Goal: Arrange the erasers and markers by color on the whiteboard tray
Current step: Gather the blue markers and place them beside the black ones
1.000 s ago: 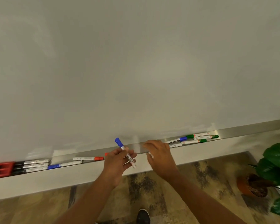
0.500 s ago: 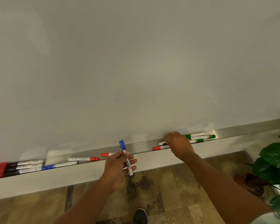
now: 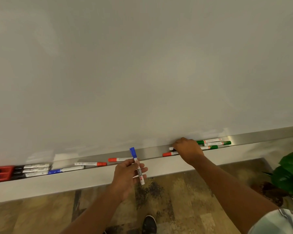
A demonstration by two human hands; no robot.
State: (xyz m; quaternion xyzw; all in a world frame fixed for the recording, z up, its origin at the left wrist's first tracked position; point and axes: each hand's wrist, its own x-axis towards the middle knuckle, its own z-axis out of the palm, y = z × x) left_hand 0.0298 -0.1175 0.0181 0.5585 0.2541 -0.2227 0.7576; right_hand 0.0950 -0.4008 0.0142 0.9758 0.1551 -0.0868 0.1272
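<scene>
A metal whiteboard tray (image 3: 150, 150) runs below the whiteboard. My left hand (image 3: 127, 176) holds a blue-capped marker (image 3: 136, 164) upright in front of the tray. My right hand (image 3: 188, 149) rests in the tray with its fingers curled over a marker whose white end (image 3: 171, 148) sticks out to the left; the cap is hidden. A red marker (image 3: 169, 154) lies just below that hand, and three green markers (image 3: 213, 143) lie to its right. Two more red markers (image 3: 91, 164) (image 3: 119, 159) lie mid-tray. At the left sit a blue marker (image 3: 64, 170), black markers (image 3: 32, 170) and a red eraser (image 3: 0, 173).
A pale ledge (image 3: 74, 183) juts out under the tray. A potted plant (image 3: 291, 174) stands on the floor at the right. My shoe (image 3: 149, 224) shows on the patterned floor below.
My right hand has moved right along the tray and settled over the markers beside the green ones. My left hand has stayed put and tilted the blue marker more upright.
</scene>
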